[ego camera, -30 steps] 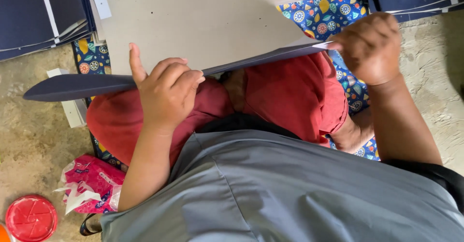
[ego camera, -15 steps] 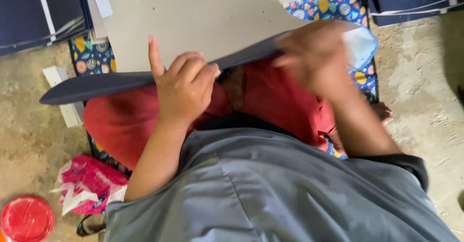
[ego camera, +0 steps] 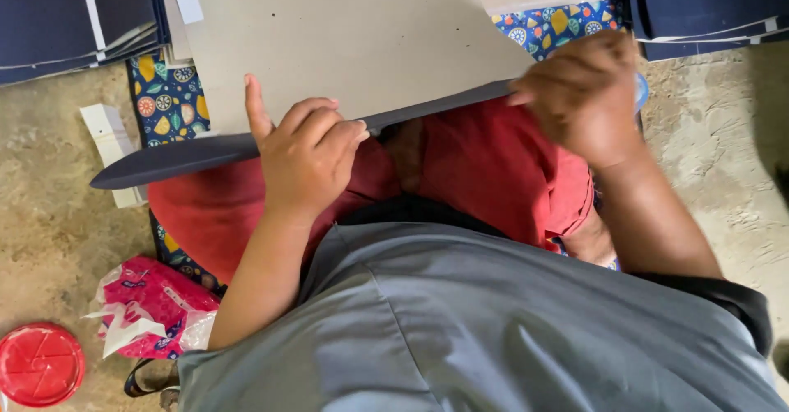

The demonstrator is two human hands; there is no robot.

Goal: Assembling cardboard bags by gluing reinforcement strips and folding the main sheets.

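The left hand (ego camera: 308, 161) presses curled fingers on the near edge of the grey board (ego camera: 345, 42), forefinger pointing to twelve o'clock. At three o'clock, the right hand (ego camera: 588, 99) pinches the same dark-wrapped edge over the lap.

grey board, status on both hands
Left hand presses grey board's near edge. Right hand grips its right end. Nothing in the way.

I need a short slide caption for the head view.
Both hands, left hand and right hand, press a grey cardboard sheet.
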